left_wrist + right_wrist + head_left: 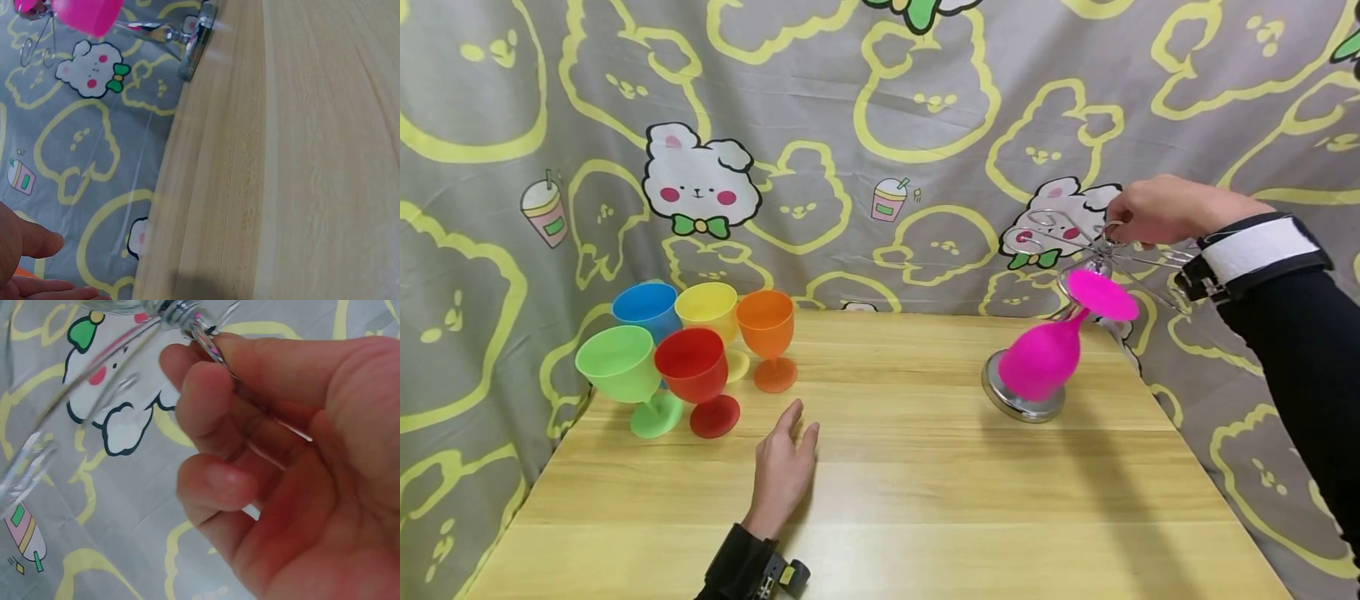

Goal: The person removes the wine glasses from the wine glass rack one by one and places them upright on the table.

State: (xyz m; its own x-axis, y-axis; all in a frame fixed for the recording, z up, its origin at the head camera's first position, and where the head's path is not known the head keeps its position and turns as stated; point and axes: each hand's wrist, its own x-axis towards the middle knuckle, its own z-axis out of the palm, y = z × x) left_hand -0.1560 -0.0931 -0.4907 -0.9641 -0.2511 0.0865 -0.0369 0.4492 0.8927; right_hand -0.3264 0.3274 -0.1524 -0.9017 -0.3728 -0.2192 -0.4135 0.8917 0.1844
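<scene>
My right hand pinches the ring at the top of a chrome stemware rack at the table's right side. In the right wrist view, thumb and fingers close on the shiny ring. A bright pink goblet hangs upside down and tilted from the rack, its foot up among the wire loops, its bowl over the round metal base. My left hand hovers over or rests on the table, holding nothing, fingers loosely extended near the red goblet.
On the left stand upright goblets: green, blue, yellow and orange. The wooden table backs onto a patterned grey curtain, which also lines both sides.
</scene>
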